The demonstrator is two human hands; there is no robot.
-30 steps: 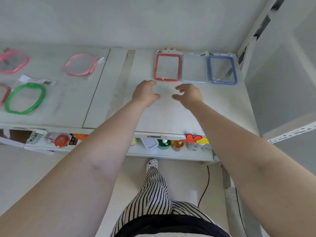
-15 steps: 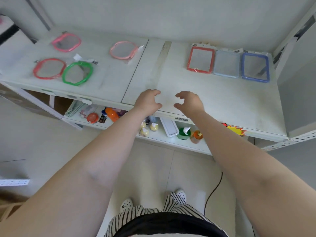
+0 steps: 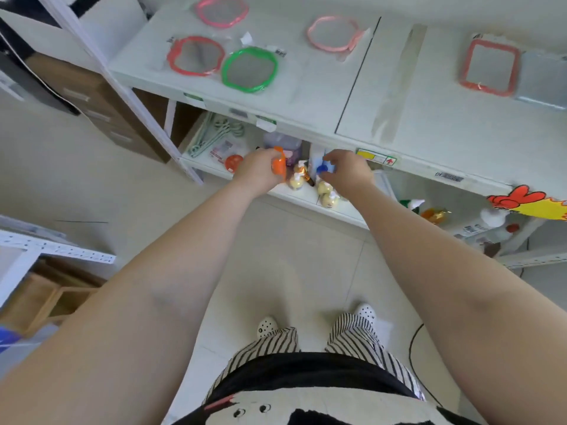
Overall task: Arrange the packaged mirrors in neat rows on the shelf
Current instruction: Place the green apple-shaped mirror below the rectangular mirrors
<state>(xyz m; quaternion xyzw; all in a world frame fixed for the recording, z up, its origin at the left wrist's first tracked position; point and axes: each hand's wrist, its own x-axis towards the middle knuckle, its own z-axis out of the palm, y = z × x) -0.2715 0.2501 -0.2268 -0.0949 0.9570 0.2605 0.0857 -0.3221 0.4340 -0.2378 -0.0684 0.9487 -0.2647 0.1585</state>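
Packaged mirrors lie flat on the white top shelf (image 3: 310, 99). At the left are a pink round one (image 3: 222, 10), a red round one (image 3: 194, 55) and a green round one (image 3: 250, 69). A pale pink round one (image 3: 333, 33) lies nearer the middle. At the right a red rectangular mirror (image 3: 489, 65) sits beside a light blue one (image 3: 543, 78), which the frame edge cuts off. My left hand (image 3: 259, 173) and my right hand (image 3: 346, 171) hover below the shelf's front edge with loosely curled fingers. Neither hand holds anything or touches a mirror.
The lower shelf (image 3: 306, 196) carries an orange bottle (image 3: 279, 167), yellow bottles (image 3: 325, 188), green hangers (image 3: 214, 133) and more bottles at the right. A brown cabinet (image 3: 101, 102) stands at the left. A perforated rack (image 3: 58, 248) and a floor cable (image 3: 412, 348) are nearby.
Both hands drew back from over the top shelf to below its front edge. The view swung left and down, so the blue rectangular mirror left the frame and more round mirrors show.
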